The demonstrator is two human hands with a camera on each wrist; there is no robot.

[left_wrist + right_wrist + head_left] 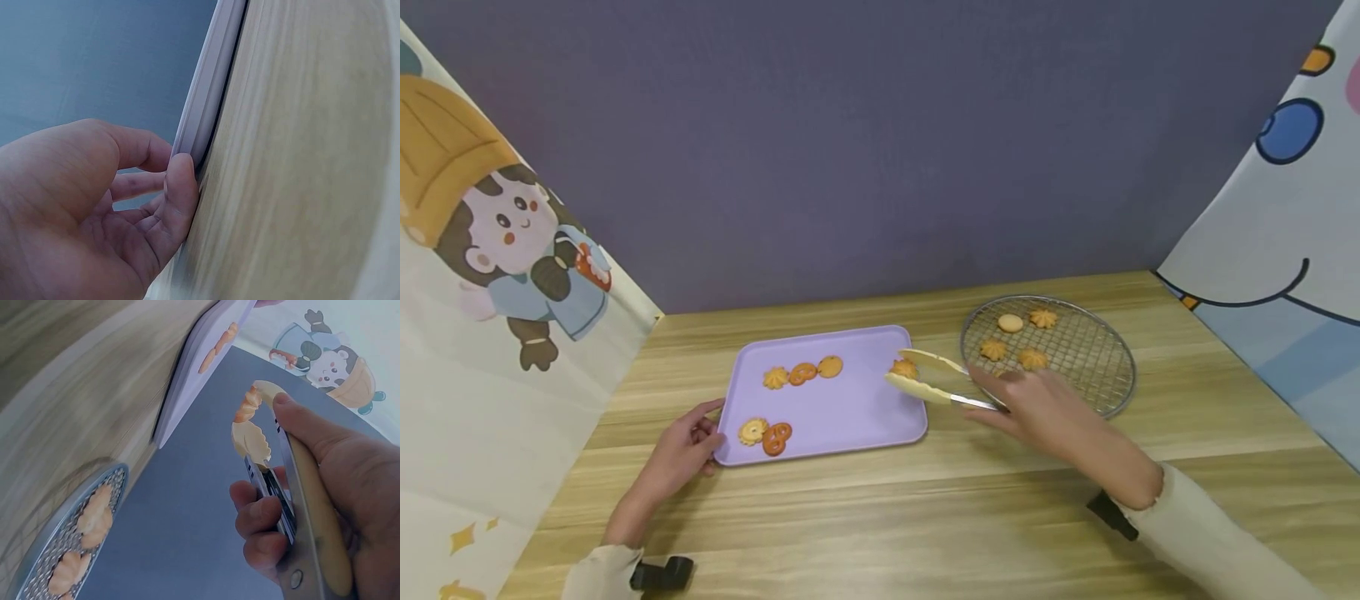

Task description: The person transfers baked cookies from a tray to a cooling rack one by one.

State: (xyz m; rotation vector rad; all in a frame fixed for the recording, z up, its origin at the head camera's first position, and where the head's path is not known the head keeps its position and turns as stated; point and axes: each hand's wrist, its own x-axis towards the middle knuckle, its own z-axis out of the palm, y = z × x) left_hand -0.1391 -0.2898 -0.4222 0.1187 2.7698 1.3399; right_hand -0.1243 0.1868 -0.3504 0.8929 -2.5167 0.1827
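At the tray's left edge, my left hand (673, 454) pinches the rim of the purple tray (850, 417); the left wrist view shows fingers on the rim (203, 94). My right hand (1048, 412) grips cream-tipped metal tongs (925, 390). Between the tong tips is a flower-shaped cookie (904, 368), over the tray's right side. In the right wrist view, the cookie (248, 405) appears above the tray surface. On the tray lie a flower-shaped cookie (776, 378), a pretzel (802, 373) and a round cookie (831, 367) in a row. Nearer me are a ring-shaped cookie (752, 431) and a darker pretzel (777, 438).
Right of the tray stands a round wire rack (1090, 358) with several cookies, among them an oval one (1011, 322) and a flower-shaped one (1042, 318). My right hand covers part of its near edge. A dark wall (880, 167) rises behind the wooden table (850, 525).
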